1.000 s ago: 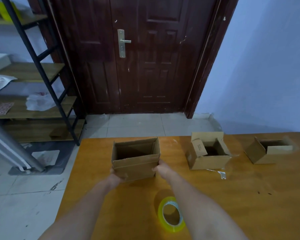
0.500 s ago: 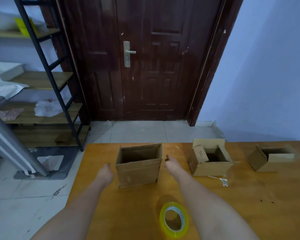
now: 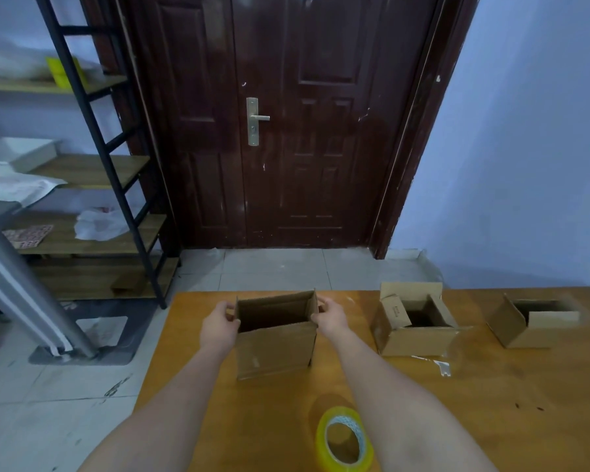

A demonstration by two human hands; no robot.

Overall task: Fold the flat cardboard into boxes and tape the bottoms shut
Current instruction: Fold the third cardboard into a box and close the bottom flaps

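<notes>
A brown cardboard box [image 3: 276, 349] stands upright and open-topped at the far left part of the orange table [image 3: 491, 403]. My left hand [image 3: 218, 323] grips its upper left edge, fingers curled over the rim. My right hand [image 3: 331, 316] grips the upper right edge the same way. A roll of yellow-clear tape [image 3: 344, 439] lies flat on the table near me, between my forearms. Two more folded boxes stand to the right: one with open flaps [image 3: 414, 321] and one at the far right [image 3: 535, 321].
A scrap of clear tape [image 3: 438, 364] lies in front of the middle box. Beyond the table is a tiled floor, a dark wooden door [image 3: 286, 131], and a black-framed wooden shelf [image 3: 82, 229] on the left. A grey metal post [image 3: 21, 291] leans at the left.
Both hands left the box's lower sides, hung free beside it, and now hold its upper side edges. The view has tilted upward.
</notes>
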